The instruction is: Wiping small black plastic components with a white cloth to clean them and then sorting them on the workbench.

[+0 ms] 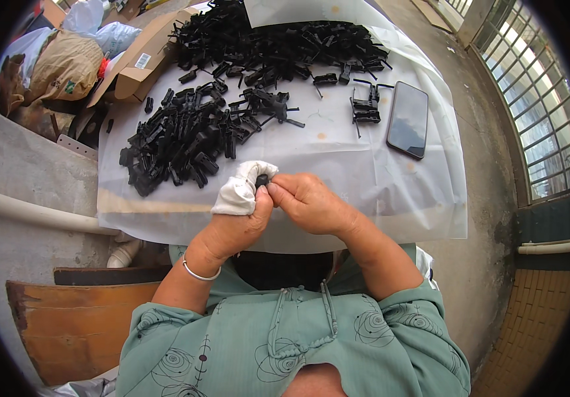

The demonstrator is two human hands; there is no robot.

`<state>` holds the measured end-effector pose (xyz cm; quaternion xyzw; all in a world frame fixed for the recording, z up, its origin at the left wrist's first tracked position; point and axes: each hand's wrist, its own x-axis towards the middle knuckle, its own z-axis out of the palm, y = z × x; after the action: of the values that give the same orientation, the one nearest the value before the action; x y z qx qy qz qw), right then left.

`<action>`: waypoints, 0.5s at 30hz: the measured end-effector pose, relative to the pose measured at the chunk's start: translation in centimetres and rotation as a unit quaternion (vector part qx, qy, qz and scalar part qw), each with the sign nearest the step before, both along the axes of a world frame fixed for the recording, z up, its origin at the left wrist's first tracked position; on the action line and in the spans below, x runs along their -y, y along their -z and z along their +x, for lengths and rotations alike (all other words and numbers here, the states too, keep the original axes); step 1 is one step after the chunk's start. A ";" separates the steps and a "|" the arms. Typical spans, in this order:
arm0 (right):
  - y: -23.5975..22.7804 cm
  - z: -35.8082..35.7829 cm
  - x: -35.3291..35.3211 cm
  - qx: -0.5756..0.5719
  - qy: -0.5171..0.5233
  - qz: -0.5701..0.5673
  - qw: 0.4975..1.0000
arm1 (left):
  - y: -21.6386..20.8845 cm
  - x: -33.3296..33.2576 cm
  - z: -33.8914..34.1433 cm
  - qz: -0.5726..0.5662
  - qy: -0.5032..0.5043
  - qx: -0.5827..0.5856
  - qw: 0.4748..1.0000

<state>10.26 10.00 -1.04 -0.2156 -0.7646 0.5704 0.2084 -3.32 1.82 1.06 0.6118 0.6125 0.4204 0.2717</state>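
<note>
My left hand [245, 205], partly covered by a white cloth glove [237, 192], is closed on a small black plastic part [262, 180]. My right hand [308, 202] meets it from the right, thumb and fingertips pinched against the same part. Most of the part is hidden by the fingers, so its exact kind does not show. Both hands are over the near edge of the table. Just beyond them to the left lies a heap of similar black plastic parts [186, 135].
A larger pile of black parts [272, 49] covers the table's far side. A few joined parts [366, 106] lie beside a dark phone [408, 120] on the white plastic sheet [311, 155]. A cardboard box [141, 66] and bags [70, 63] stand at left; a barred window [536, 99] is at right.
</note>
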 end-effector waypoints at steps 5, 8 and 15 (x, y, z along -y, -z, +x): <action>-0.4 0.3 -1.1 0.006 0.084 0.177 0.981 | -1.2 -1.5 -7.1 0.161 -0.133 -0.252 0.945; 0.4 0.0 -2.0 0.040 0.152 0.238 0.959 | -2.2 -0.6 -9.4 0.158 -0.212 -0.390 0.882; 0.5 -3.7 -4.6 0.208 0.124 0.346 0.906 | 0.9 4.5 -6.9 0.228 -0.153 -0.153 0.949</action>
<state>6.53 14.64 -1.51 -0.3369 -0.9071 0.1816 0.1752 -10.25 -2.70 0.14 0.6135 0.6209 0.4864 -0.0394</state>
